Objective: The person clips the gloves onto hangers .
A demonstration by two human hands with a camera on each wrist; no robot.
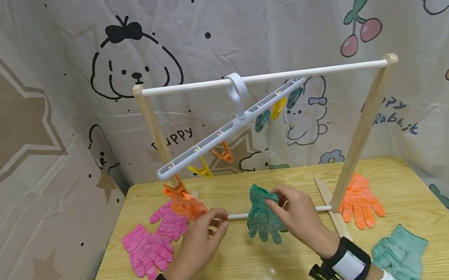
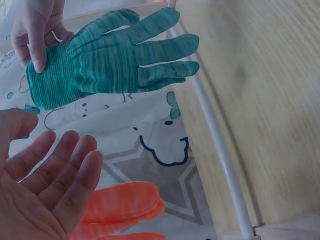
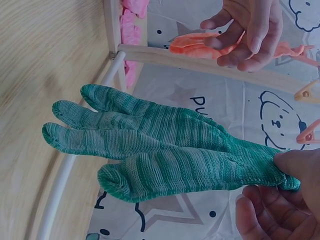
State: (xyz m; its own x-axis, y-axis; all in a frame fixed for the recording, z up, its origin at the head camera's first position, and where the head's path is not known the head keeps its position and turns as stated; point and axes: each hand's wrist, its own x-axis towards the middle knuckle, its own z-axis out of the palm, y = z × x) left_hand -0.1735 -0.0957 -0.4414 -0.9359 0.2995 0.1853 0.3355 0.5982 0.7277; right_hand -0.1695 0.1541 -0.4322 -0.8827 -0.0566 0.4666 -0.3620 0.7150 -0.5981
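Note:
My right hand pinches the cuff of a green knit glove between thumb and fingers. The glove hangs below the hanger with its fingers pointing down; the right wrist view shows the thumb on the cuff. My left hand is to the left of it, fingers loosely bent and holding nothing. Behind that hand an orange glove hangs from an orange clip at the hanger's low left end. The pale hanger tilts up to the right, with yellow, orange and teal clips along it.
A wooden stand with a white top rod carries the hanger by its hook; a lower rod runs behind the hands. Pink gloves lie left on the table, another orange glove and folded green gloves right.

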